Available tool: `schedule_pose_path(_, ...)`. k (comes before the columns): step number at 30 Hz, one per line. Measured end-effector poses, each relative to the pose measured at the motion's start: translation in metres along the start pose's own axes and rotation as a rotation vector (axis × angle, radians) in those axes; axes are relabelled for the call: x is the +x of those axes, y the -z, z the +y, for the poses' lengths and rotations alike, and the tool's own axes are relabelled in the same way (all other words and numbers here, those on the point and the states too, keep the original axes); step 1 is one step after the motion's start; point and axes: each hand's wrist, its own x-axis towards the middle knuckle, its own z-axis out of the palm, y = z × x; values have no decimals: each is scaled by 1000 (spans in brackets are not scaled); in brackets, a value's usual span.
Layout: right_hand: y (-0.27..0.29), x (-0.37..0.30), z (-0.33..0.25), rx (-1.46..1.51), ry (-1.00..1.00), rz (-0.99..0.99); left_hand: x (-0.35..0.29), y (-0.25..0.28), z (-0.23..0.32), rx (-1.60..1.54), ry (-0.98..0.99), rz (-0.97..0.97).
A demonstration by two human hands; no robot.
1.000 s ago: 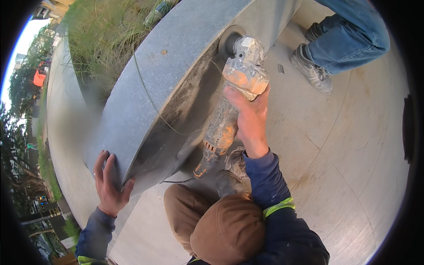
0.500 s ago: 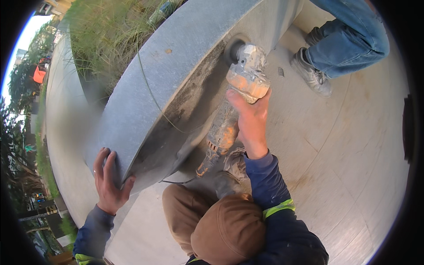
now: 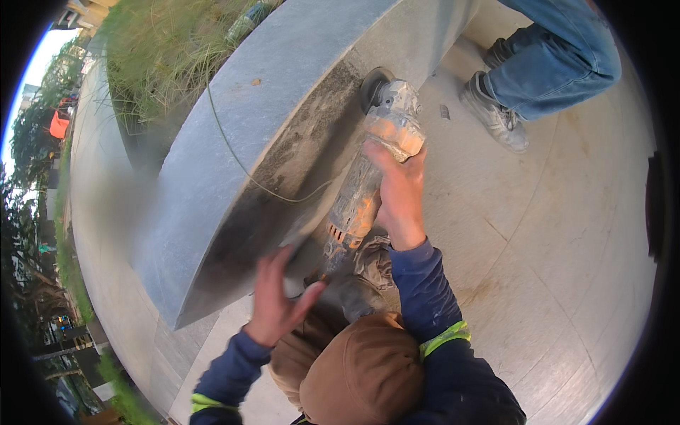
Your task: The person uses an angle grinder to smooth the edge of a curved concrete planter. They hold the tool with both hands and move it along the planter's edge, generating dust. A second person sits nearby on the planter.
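Observation:
My right hand (image 3: 399,195) grips the body of a dusty angle grinder (image 3: 368,166) wrapped in clear plastic. Its disc (image 3: 374,85) presses against the side face of a curved grey stone block (image 3: 269,134). The block's side shows a dark ground patch beside the disc. My left hand (image 3: 278,294) hovers with fingers spread near the rear end of the grinder and the block's lower edge, holding nothing. A thin cord (image 3: 244,166) lies across the top of the block.
Another person's jeans leg and dusty shoe (image 3: 496,113) stand at the upper right on the pale paved floor (image 3: 567,269). Grass (image 3: 163,49) grows behind the block. My bent knee in brown trousers (image 3: 354,368) is below the grinder.
My left hand has left the block's lower left corner and moved right toward the grinder's rear end. The right hand and grinder have stayed at the block's side.

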Motion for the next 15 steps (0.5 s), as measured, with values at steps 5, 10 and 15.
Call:
schedule_pose_path(5,-15,-16,-14,-33,65,-87,15,-50,5,-457,355,-157)
schedule_pose_path(10,-22,-15,-14,22,115,-46,19,-46,1,-276,370,-129)
schedule_pose_path(15,-19,-11,-14,-2,63,-30,17,-46,2,-228,373,-122)
